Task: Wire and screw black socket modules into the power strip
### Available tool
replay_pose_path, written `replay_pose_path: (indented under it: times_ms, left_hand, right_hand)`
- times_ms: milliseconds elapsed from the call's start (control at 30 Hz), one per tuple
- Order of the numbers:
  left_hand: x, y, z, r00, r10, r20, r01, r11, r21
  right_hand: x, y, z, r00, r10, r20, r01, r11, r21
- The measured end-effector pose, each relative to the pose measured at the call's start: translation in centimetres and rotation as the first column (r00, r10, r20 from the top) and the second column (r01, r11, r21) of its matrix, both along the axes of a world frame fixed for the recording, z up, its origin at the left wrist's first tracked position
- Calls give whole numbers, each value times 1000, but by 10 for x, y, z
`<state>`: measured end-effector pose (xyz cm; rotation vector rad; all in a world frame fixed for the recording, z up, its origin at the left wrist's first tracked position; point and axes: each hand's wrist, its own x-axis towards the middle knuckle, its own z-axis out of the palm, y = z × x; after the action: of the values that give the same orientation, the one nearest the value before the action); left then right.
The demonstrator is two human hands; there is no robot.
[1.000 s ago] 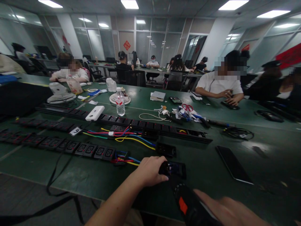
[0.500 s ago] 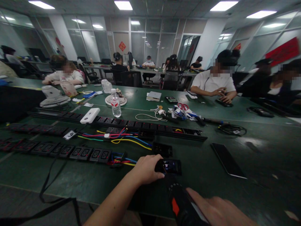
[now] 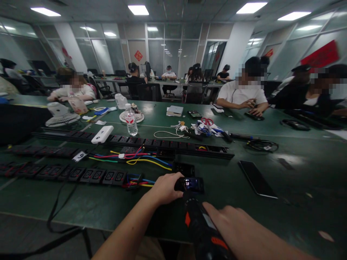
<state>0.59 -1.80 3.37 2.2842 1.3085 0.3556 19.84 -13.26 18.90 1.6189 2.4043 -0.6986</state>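
Note:
My left hand is closed on the near end of a small black housing, with thumb and fingers on either side of it. Blue, red and yellow wires run towards that housing from a black socket strip on the left. In my right hand is a black and orange cordless drill. Its front end points at the housing close to my left thumb; the bit's exact contact is too dark to make out. Another black housing lies just beyond.
A long socket strip crosses the bench behind, with a white box on it and a water bottle behind. A phone lies to the right. Red scissors and cables are farther back. Several people sit around.
The drill and my right hand have shifted left and slightly up, bringing the drill's front closer to the housing. My left hand keeps its hold. The whole view has shifted a little.

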Motion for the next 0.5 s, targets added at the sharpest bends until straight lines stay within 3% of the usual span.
replay_pose_path:
  times_ms: [233,500]
  left_hand:
    - [2,-2,3,1000,17,14,-17,1000,2]
    - [3,-5,-2,999,34,17,-34,999,28]
  right_hand:
    - [-12,2,12,998,47,46,-45,998,-44]
    - [-9,-4,-6,998,50,24,-50,998,-27]
